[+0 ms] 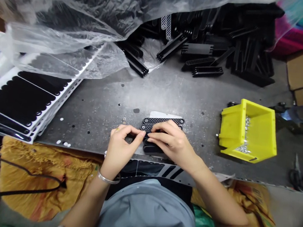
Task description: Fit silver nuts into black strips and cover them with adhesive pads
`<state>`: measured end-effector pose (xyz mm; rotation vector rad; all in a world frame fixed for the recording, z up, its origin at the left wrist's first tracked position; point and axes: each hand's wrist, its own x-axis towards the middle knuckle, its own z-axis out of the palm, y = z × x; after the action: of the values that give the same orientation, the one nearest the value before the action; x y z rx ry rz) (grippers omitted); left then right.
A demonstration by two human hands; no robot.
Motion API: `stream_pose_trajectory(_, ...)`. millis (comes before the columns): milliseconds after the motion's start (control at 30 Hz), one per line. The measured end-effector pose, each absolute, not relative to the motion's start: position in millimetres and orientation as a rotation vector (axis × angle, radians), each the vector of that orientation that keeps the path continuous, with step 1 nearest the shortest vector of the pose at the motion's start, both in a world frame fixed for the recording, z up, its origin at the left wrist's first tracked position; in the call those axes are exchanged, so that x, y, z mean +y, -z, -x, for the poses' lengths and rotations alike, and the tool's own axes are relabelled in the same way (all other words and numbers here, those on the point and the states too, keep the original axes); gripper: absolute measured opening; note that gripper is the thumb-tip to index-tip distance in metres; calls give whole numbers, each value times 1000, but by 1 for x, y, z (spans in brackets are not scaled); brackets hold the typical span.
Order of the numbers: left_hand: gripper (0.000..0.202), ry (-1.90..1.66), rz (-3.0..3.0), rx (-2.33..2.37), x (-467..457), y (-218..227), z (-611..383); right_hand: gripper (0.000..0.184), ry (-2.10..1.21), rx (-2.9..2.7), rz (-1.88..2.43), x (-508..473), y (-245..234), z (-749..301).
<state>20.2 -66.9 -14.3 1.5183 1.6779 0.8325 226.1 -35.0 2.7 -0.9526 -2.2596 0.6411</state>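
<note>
Right hand (171, 143) curled down gripping the stacked black strips (163, 121); left hand (120, 151) pinched nearly shut at their near end, can't tell if it holds anything.

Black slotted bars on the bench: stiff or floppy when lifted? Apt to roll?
Probably stiff: the top bar looks straight, and those in the pile keep straight edges where they lean. Rolling seems unlikely, since they look flat-sided. The slots probably make them fairly light, though the picture can't confirm that.
</note>
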Motion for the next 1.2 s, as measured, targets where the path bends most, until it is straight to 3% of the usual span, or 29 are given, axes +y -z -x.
stream_pose_trajectory(233,21,-815,-1533,1656,-63,16,-21,13,-805,-2030,1280,-44,-14,-287)
stream_pose_trajectory(467,21,-831,-1604,1646,-61,20,-20,10,-872,-1984,1190,-40,1,-299)
stream_pose_trajectory(567,17,-886,-1774,1711,-69,17,-22,14,-682,-2021,1199,-46,-1,-298)
stream_pose_trajectory(633,4,-987,-2026,1684,-81,16,-25,19,-502,-1979,1268,-61,-4,-300)
stream_pose_trajectory(833,48,-959,-2594,1289,-113,24,-27,23,-542,-1850,1409,-129,-9,-308)
stream_pose_trajectory(1000,56,-884,-2675,1319,-107,31,-32,19,-700,-1835,1347,-150,2,-295)
stream_pose_trajectory(1200,53,-882,-2567,1362,-112,27,-35,12,-615,-1979,1253,-140,1,-276)
